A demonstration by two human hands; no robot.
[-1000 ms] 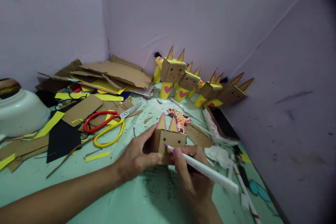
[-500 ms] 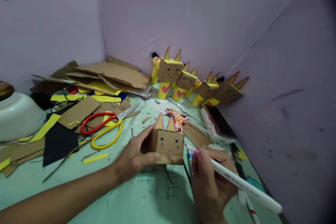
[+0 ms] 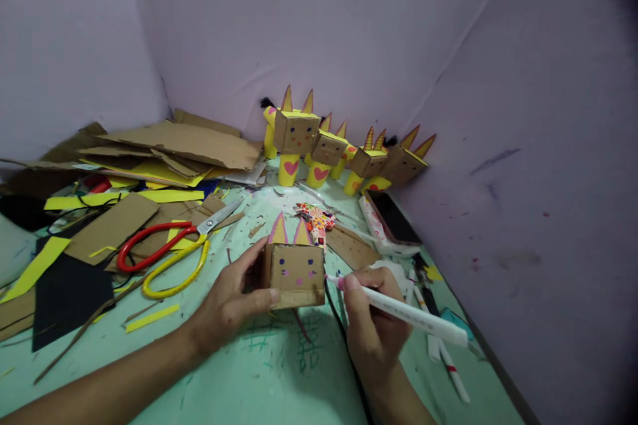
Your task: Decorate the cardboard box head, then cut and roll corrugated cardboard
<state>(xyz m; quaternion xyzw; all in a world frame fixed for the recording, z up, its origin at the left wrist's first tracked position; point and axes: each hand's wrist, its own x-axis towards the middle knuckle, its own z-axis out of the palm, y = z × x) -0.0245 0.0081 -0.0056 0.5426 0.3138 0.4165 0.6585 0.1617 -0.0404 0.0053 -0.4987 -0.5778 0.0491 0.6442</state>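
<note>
My left hand [image 3: 226, 305] grips the left side of a small cardboard box head [image 3: 294, 272] with two pointed pink-and-yellow ears and a drawn face of dots. It rests on the mint-green table [image 3: 234, 378]. My right hand [image 3: 371, 325] holds a white marker [image 3: 413, 315]. Its pink tip sits just beside the box's right edge.
Several finished cardboard figures [image 3: 343, 153] with yellow bodies and pink hearts stand along the back wall. Scissors with red and yellow handles [image 3: 164, 252] lie at the left among cardboard sheets [image 3: 184, 143] and yellow strips. A phone [image 3: 393, 219] and loose pens [image 3: 451, 368] lie at the right.
My right hand lifted the marker off the box face and drew it to the right. The drawn face now shows. The camera view has turned to the right.
</note>
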